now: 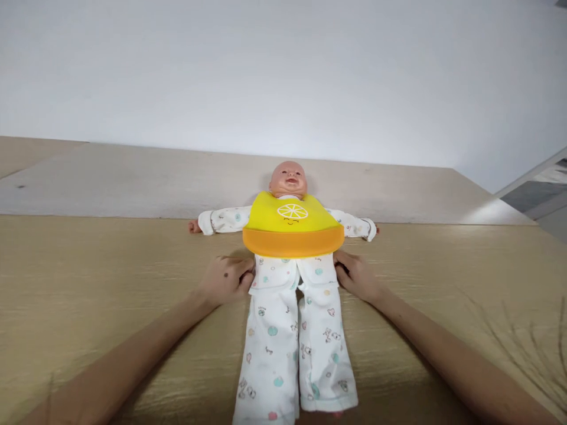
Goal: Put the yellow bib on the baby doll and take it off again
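A baby doll lies on its back with both arms stretched out sideways. It wears a white patterned top and matching pants. Over its chest lies a yellow bib with a white citrus slice print and an orange catch pocket along the bottom. My left hand is closed at the left side of the top's hem, just below the bib. On the opposite side, my right hand pinches the top's other edge. The fingertips of both hands are partly hidden by the cloth.
The doll rests on a wooden table with a paler strip along the back. Behind it rises a plain pale wall. Thin dark twig-like strands blur across the lower right.
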Available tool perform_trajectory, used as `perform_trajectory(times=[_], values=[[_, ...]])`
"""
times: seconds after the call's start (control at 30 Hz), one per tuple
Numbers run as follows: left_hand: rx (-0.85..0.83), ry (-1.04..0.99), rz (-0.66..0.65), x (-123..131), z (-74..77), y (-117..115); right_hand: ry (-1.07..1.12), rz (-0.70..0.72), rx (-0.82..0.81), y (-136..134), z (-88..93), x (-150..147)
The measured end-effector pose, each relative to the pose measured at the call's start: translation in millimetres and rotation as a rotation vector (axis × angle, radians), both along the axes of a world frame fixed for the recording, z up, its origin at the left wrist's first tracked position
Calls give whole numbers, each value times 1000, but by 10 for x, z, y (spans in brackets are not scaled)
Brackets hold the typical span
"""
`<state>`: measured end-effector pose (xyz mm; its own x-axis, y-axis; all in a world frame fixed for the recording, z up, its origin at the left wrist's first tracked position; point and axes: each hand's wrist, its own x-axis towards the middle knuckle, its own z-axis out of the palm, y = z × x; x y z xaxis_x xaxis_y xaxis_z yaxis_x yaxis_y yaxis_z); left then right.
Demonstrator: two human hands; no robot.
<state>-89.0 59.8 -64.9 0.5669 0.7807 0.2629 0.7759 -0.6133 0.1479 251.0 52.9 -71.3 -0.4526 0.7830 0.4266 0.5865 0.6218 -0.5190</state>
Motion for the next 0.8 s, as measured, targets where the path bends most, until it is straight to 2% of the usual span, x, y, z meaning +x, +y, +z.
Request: perform_trajectory(times=[0.47, 0.8], values=[[-121, 68, -17, -10, 23, 26, -13, 23, 11, 9, 13, -2], [-188, 125, 113, 89, 111, 37, -60, -18, -54, 1, 12, -4]])
